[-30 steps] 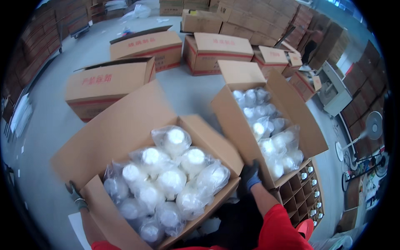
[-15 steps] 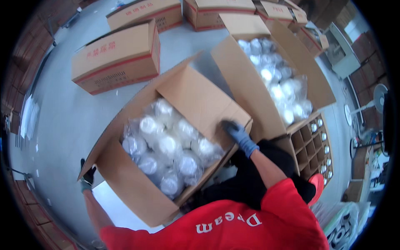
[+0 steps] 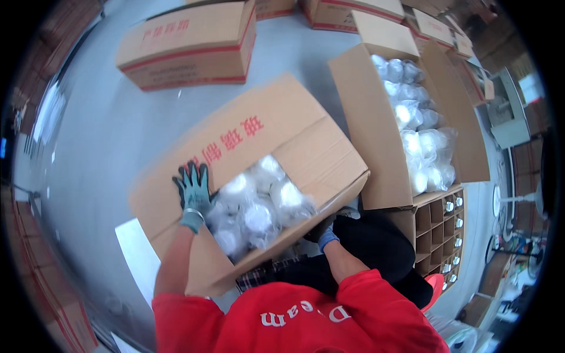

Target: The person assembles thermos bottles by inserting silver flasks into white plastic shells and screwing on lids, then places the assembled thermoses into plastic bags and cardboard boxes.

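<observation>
An open cardboard box (image 3: 276, 109) sits in front of me. Its far flap lies folded inward over part of the contents, and its right end flap (image 3: 321, 159) is folded in too. Through the remaining gap show clear plastic bags of round white-topped items (image 3: 259, 217); their kind I cannot make out. My left hand (image 3: 195, 193), in a teal glove with dark fingertips, lies spread flat on the far flap near its left end. At the near side of the box is my gloved right hand (image 3: 322, 228), against the near flap, its fingers mostly hidden.
To the right stands a second open box (image 3: 371, 129) with bagged round items (image 3: 421, 147). Nearer me is a divided carton (image 3: 432, 235) with silver-topped pieces in some cells. Closed boxes (image 3: 188, 47) stand at the back. A white sheet (image 3: 138, 256) lies by the left corner.
The far flap has come down over the bags. My left hand went from the left outer corner onto that flap; my right hand moved from the right end flap to the near side.
</observation>
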Motion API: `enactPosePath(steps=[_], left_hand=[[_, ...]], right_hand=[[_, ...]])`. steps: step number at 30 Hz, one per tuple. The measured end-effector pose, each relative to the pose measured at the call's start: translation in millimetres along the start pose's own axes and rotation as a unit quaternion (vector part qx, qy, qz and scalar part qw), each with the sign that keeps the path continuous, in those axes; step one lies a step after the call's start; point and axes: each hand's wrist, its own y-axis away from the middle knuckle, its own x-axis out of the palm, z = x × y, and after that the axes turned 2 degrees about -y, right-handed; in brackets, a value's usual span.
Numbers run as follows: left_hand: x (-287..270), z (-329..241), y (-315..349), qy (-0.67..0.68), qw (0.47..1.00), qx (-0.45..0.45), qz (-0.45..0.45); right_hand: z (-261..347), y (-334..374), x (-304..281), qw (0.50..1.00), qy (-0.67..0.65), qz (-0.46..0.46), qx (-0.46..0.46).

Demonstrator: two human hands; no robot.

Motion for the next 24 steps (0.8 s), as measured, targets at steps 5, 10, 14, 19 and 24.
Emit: enactPosePath(steps=[5, 10, 14, 19, 24], left_hand=[[-24, 37, -69, -0.054, 0.996, -0.003, 0.071], [-31, 65, -105, -0.016, 0.991, -0.077, 0.105], [-21, 80, -93, -0.019, 0.987, -0.002, 0.163], [-29, 156, -34, -0.056, 0.868, 0.47, 0.15], [-30, -18, 71, 0.099, 0.992, 0.074, 0.009]], right_hand=[[-8, 88, 82, 0.982, 0.166, 0.04, -0.085], [-26, 229, 168, 0.886, 0.342, 0.141, -0.28], [-53, 237, 226, 0.58, 0.622, 0.249, -0.464], [-67, 124, 197, 0.172, 0.896, 0.082, -0.401], [-18, 137, 160, 0.263, 0.863, 0.052, -0.427]])
